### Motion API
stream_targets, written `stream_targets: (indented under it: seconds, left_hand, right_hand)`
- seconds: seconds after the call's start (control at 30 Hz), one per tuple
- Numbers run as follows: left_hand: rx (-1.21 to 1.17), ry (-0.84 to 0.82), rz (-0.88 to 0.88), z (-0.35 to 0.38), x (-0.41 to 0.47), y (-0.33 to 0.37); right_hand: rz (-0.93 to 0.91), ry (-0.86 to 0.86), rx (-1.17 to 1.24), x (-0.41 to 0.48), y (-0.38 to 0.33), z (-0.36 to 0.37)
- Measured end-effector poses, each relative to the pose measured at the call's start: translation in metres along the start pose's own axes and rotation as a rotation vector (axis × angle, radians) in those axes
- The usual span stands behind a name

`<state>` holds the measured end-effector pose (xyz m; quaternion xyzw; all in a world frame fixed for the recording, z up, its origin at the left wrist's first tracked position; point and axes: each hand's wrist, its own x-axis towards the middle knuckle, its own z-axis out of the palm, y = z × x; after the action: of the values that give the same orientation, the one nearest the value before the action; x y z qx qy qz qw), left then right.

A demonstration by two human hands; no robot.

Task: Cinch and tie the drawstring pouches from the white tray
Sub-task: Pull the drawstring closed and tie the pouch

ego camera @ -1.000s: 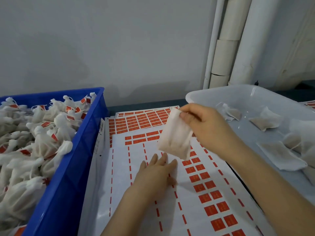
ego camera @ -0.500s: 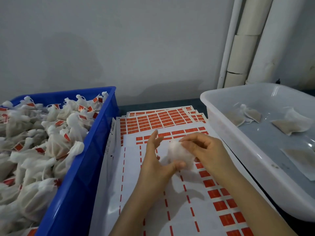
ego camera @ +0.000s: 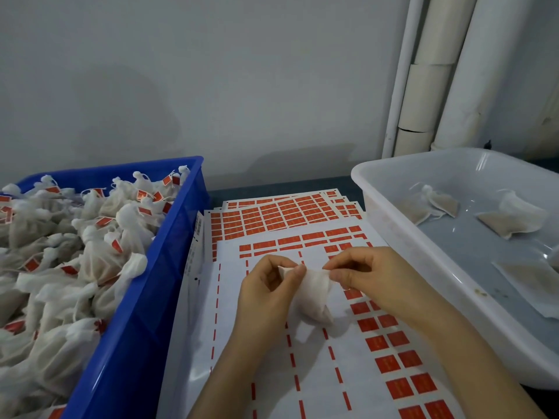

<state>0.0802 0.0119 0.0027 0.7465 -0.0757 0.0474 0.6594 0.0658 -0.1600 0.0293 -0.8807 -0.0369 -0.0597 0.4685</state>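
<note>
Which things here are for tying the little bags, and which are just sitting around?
For the job: pouch, pinched by left hand and right hand; white tray; loose pouches inside it.
Just lying about: red sticker sheets; blue crate of tied pouches; wall pipes.

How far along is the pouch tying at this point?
Done: the blue bin is heaped with tied, tagged pouches. In hand: left hand and right hand pinch one pouch at its top. Left: a few flat pouches lie in the white tray.
</note>
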Motion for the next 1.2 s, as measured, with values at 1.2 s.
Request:
stream_targets:
  seconds: [1.2]
  left_hand:
    - [0.204, -0.212, 0.048, -0.002, -0.011, 0.009]
  right_hand:
    - [-0.021, 0.319, 0.222, -0.011, -0.015, 0.02]
